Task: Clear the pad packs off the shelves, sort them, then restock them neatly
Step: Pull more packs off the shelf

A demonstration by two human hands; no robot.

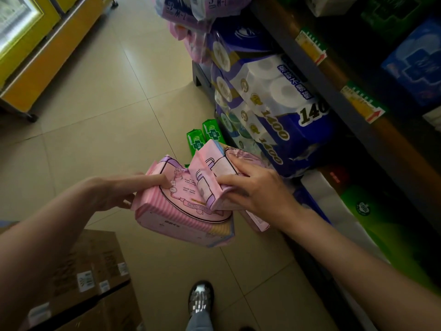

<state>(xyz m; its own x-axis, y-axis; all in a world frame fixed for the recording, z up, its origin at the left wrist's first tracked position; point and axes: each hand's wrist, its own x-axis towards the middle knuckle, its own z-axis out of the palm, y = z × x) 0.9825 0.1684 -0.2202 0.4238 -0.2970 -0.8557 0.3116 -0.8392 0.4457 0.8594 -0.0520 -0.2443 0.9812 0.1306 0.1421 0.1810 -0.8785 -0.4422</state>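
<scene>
Shoe (pixel 201 297) first, a shiny one planted on the tile, with cardboard boxes (pixel 90 278) stacked to its left. Above it, in mid-air, is the landmark: the big pink pad pack (pixel 171 209). The left hand (pixel 124 189) holds this pack from its left side, thumb lying flat along the top and fingers curled underneath, seemingly to keep it level as a base. Against the pack's right edge, the right hand (pixel 250 187) grips a second pink pack (pixel 210 170), fingers wrapped over its top, tilting it up on end; I'd judge the two are being matched and squared together for sorting. Another pink piece (pixel 259 223) pokes out under that wrist, though I cannot tell what holds it. Beyond the big pack, two green packs (pixel 205 137) stand on the floor, probably already set aside. Farther right of it, toilet-roll bundles (pixel 281 111) lean against the dark shelving (pixel 334 91).
</scene>
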